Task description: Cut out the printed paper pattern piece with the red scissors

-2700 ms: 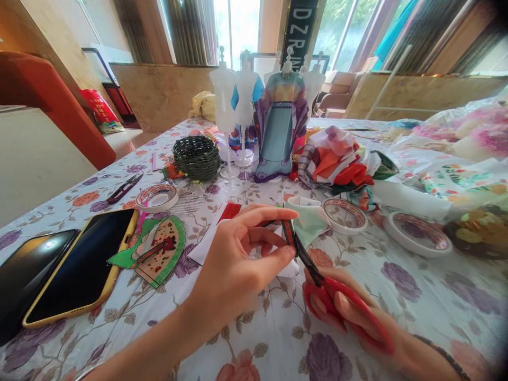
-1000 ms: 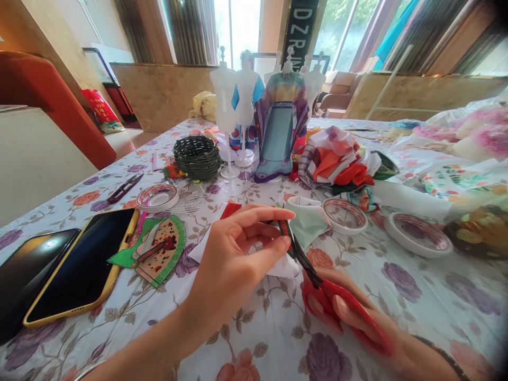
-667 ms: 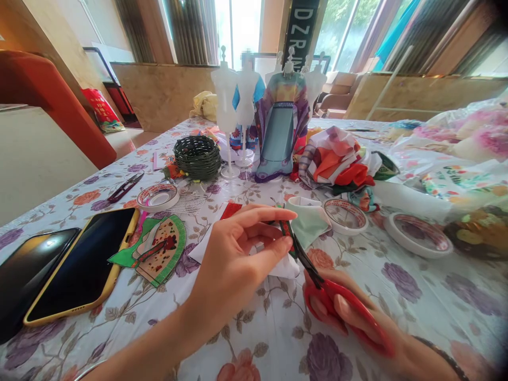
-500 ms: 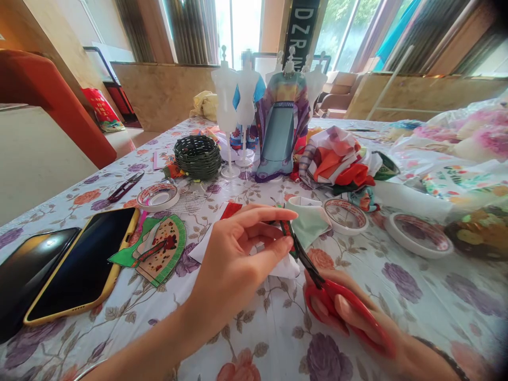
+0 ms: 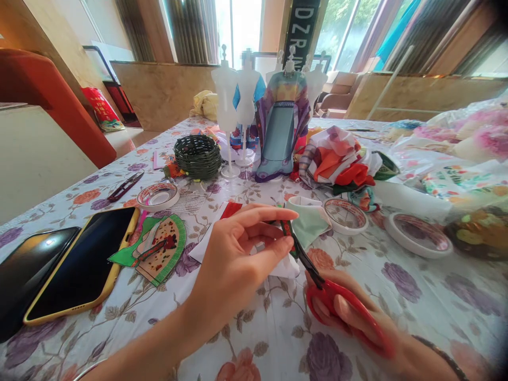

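Note:
My left hand (image 5: 242, 254) pinches a small dark green and red patterned strip of fabric (image 5: 288, 230) between thumb and fingers. Red-handled scissors (image 5: 349, 312) are in my right hand (image 5: 357, 296), their dark blades reaching the strip's lower end by my left thumb. How far the blades are parted I cannot tell. Beneath my left hand lies white fabric (image 5: 206, 246) with a red patch, partly hidden. A pale green cloth piece (image 5: 307, 219) rests just beyond my fingertips. Left of my hand are cut green and beige printed fabric pieces (image 5: 159, 251).
Two phones, one in a yellow case (image 5: 85, 264), lie at left. Tape rolls (image 5: 157, 197) sit around the work area, with thread snips (image 5: 126, 186) nearby. Behind stand a dark woven basket (image 5: 197, 156), white mannequins (image 5: 226, 100), a dressed one (image 5: 280, 127) and a fabric heap (image 5: 339, 161).
The scissors and my right hand have shifted very slightly. My left hand stays in place, pinching the fabric strip.

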`<state>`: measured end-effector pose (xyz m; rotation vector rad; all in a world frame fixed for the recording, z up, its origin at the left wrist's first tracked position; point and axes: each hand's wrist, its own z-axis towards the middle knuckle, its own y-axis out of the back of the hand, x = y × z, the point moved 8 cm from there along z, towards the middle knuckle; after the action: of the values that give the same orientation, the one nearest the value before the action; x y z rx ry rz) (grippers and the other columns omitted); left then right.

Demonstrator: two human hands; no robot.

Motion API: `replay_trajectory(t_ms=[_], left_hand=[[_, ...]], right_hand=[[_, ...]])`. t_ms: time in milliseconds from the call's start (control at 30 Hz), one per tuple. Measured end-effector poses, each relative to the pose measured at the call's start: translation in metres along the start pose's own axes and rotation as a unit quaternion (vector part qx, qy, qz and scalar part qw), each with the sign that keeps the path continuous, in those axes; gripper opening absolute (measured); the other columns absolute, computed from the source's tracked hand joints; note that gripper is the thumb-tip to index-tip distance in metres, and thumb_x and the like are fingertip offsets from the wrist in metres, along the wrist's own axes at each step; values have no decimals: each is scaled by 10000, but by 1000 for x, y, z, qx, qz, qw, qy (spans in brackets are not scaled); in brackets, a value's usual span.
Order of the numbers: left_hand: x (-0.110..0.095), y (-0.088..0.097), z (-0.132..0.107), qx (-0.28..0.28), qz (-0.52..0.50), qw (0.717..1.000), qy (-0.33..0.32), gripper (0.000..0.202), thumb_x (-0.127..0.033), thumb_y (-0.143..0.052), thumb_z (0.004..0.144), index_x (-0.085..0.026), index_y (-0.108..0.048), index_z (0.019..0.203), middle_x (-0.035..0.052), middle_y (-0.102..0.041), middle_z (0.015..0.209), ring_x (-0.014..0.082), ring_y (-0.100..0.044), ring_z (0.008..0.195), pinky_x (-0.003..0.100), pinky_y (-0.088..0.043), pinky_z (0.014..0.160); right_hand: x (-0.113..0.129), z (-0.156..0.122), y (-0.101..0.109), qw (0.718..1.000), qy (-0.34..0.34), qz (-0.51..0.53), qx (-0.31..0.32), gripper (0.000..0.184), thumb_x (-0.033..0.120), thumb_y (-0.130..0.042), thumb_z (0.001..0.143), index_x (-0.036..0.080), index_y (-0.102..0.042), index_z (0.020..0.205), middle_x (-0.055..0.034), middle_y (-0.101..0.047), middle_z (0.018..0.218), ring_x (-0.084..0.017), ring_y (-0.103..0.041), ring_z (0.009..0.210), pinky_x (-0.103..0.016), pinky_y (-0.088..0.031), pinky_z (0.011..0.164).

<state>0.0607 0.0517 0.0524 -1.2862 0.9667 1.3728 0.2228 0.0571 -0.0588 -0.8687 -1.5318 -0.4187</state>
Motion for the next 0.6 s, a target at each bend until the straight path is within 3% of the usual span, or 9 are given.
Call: replay_trajectory(t_ms=[67, 167, 333, 467, 600], left_hand=[[-1, 0, 0, -1, 0, 1000, -1, 162, -106, -754, 731, -203, -775, 858, -2, -708, 919, 80, -654, 697, 148, -550, 635], [-2, 0, 0, 3, -4, 1000, -4, 171, -99, -752, 733, -211, -776, 860, -15, -698, 909, 66, -649, 695, 129, -539, 630], [-2, -1, 0, 9, -9, 1000, -3, 181, -95, -751, 738, -225, -780, 862, -32, -686, 907, 45, -642, 697, 102, -526, 629], [-1, -2, 0, 17, -10, 1000, 5, 174, -100, -751, 742, -222, -779, 863, -29, -679, 885, 47, -641, 698, 102, -523, 623], [-1, -3, 0, 20, -9, 1000, 5, 174, -96, -751, 739, -218, -778, 860, -25, -679, 894, 47, -638, 692, 104, -519, 613]], right_hand=[[4, 2, -1, 1000, 26, -9, 4, 501, 659, -643, 820, 223, -684, 1065, 11, -466, 712, -98, -352, 554, -237, -269, 509], [8, 4, -7, 997, 63, -24, 43, 440, 627, -597, 871, 200, -666, 953, 26, -424, 669, -88, -321, 521, -240, -253, 491], [11, 5, -8, 997, 61, -8, 49, 408, 608, -599, 880, 213, -626, 978, 26, -439, 692, -90, -326, 532, -235, -240, 484], [12, 4, -12, 995, 57, -37, 72, 471, 654, -547, 886, 191, -590, 815, 26, -400, 677, -92, -306, 537, -252, -238, 500], [11, 2, -8, 996, 61, -26, 53, 417, 620, -561, 902, 237, -638, 1046, 31, -437, 702, -93, -325, 546, -237, -268, 508]])
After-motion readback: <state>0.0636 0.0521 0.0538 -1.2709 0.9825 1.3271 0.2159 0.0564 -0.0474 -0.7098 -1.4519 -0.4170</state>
